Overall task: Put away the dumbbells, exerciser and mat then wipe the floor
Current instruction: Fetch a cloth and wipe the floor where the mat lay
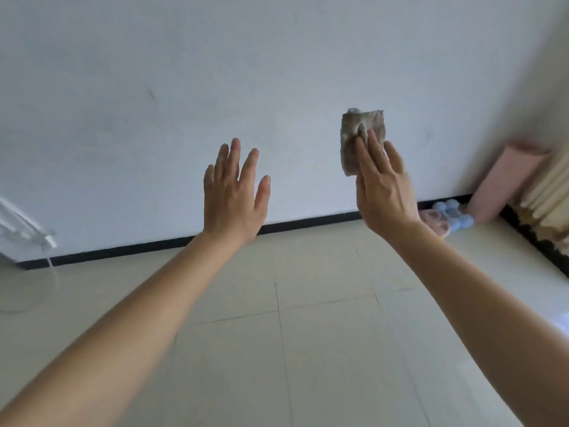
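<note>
White wall (277, 57) fills the upper view, meeting a pale tiled floor (308, 334) along a black skirting (123, 251). Far to the left of the left hand (234, 195), a blurred white fixture (21, 229) stands at the frame edge, with a thin cable (52, 272) trailing from it onto the tiles. The left hand is raised with its back to the camera, fingers straight and spread, holding and touching nothing. Well apart to its right, the right hand (385, 192) is raised too and holds a crumpled grey-brown cloth (358, 134). Straight fingers lie flat on the cloth's near face, and the thumb is hidden behind it. The cloth sticks out above and to the left of the fingertips. Just right of that wrist and farther off, at the foot of the wall, lie a pink exerciser (438, 226) and blue dumbbells (454, 214), touching each other. Right of them a rolled pink mat (505, 183) leans in the corner beside a cream pleated curtain (551, 192). Nothing stands between the hands and these things.
</note>
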A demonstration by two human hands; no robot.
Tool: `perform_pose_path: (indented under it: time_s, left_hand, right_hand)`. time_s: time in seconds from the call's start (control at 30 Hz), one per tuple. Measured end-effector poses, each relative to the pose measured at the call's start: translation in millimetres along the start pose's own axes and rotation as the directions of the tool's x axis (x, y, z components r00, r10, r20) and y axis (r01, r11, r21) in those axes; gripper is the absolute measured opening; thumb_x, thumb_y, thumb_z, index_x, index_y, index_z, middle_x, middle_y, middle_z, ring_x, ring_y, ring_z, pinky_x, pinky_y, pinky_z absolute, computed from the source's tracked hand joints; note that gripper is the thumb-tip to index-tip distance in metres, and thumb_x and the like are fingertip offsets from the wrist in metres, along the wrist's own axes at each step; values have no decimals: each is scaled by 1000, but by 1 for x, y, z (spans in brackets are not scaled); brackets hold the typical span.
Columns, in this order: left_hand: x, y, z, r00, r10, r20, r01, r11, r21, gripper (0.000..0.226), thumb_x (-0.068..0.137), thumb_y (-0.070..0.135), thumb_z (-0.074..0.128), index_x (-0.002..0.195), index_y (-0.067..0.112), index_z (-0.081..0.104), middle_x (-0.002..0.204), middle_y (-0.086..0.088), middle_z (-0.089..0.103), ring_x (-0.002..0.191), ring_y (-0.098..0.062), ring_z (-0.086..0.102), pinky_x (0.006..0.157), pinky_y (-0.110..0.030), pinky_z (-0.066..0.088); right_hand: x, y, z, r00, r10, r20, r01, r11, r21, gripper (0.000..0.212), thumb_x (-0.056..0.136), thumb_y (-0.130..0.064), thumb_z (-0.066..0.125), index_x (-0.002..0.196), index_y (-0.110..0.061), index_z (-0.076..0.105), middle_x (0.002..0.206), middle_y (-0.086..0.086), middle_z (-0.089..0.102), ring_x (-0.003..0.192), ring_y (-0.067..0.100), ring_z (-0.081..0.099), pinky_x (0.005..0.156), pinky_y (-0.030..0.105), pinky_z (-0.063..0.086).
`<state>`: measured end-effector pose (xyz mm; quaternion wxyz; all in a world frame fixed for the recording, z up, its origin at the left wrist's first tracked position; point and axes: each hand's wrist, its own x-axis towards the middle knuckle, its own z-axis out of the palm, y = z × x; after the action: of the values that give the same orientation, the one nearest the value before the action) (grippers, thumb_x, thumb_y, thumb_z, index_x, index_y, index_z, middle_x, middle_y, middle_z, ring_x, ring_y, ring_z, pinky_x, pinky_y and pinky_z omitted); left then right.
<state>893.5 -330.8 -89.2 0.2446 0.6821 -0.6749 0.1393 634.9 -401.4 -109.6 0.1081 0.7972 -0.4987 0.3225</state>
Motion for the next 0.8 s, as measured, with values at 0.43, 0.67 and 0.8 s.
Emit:
perform_pose_path:
  time_s: [0.43, 0.67, 0.8]
  left_hand:
    - [-234, -141, -254, 752, -583, -307, 657, 631, 413, 59, 101, 46, 25, 151, 14, 30, 161, -15, 15, 149, -31, 13, 116, -53, 20]
    - [-430, -210, -376, 474, -711, -519, 871, 294, 394, 64, 99, 49, 19, 154, 16, 24, 163, -12, 10, 150, -27, 8, 119, -51, 15]
    - [-528, -264, -453, 376, -714, -590, 904, 143, 403, 64, 99, 49, 17, 154, 16, 23, 163, -11, 9, 150, -27, 7, 119, -51, 16]
  right_hand:
    - [5, -344, 19, 748, -663, -33, 563, 607, 561, 59, 107, -37, 21, 160, -11, 18, 166, 10, 19, 152, 36, 21, 119, 51, 26]
    - [-66, -584, -21, 578, -784, -225, 692, 325, 645, 57, 107, -35, 32, 158, -11, 24, 164, 12, 22, 151, 33, 24, 122, 48, 25]
    - [-107, -726, -48, 504, -820, -272, 717, 222, 661, 59, 106, -39, 29, 159, -13, 23, 164, 10, 23, 151, 34, 24, 121, 49, 28]
